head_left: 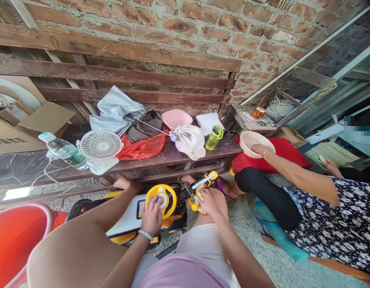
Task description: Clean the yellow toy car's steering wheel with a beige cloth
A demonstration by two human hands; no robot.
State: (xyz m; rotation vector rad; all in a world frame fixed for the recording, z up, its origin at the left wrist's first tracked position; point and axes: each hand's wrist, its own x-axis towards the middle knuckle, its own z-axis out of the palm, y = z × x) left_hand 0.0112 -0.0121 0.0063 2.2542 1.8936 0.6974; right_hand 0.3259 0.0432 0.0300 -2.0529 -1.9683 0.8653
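Between my knees stands a yellow, black and white ride-on toy vehicle (pixel 123 220). My left hand (pixel 151 219) is closed over the near left side of its yellow steering wheel (pixel 173 202), fingers reaching onto the hub. Pinched in my right hand (pixel 208 203) is a crumpled beige cloth (pixel 199 191), held against the toy's black and yellow arm (pixel 204 179). That arm points up and to the right, just right of the wheel. My right fingertips are partly hidden by the cloth.
A wooden bench (pixel 155 158) holds a white fan (pixel 100 146), a water bottle (pixel 65 150), an umbrella (pixel 115 110), bags and a green bottle (pixel 214 138). A red tub (pixel 19 236) stands left. At right, a seated person's hand (pixel 258 150) touches a pale basin (pixel 248 138).
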